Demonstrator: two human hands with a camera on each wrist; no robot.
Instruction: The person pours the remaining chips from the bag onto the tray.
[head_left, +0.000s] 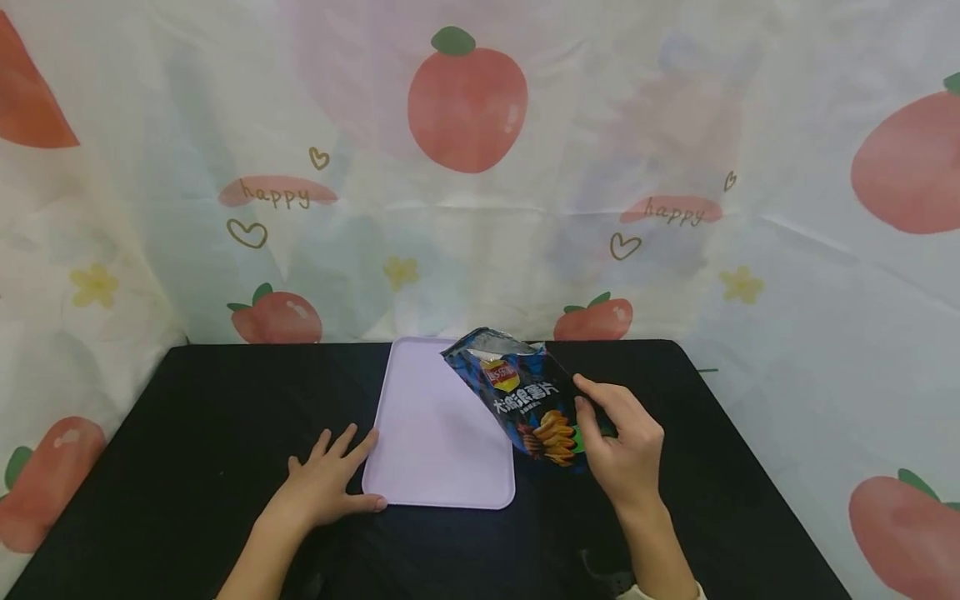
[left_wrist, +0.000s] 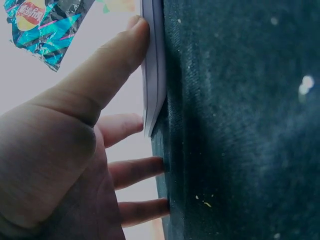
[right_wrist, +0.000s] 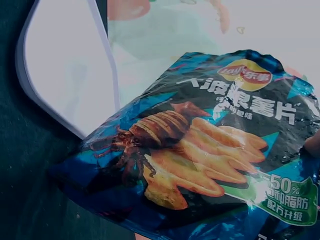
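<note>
A dark blue and black potato chip bag (head_left: 517,392) tilts over the right side of a pale purple tray (head_left: 438,442). Along the bag's top edge, silvery lining shows. My right hand (head_left: 624,446) grips the bag's right side between thumb and fingers. In the right wrist view the front of the chip bag (right_wrist: 200,145), printed with chips and a squid, fills much of the picture; only a fingertip shows at the right edge. Fingers spread, my left hand (head_left: 318,487) touches the tray's near left corner. The left wrist view shows its thumb (left_wrist: 112,60) against the tray rim (left_wrist: 152,70).
The tray lies on a black-covered table (head_left: 225,417). A white curtain (head_left: 510,250) printed with red fruit, hearts and the word "happy" hangs behind and beside the table. A small dark item (head_left: 607,579), hard to make out, lies at the near edge by my right forearm.
</note>
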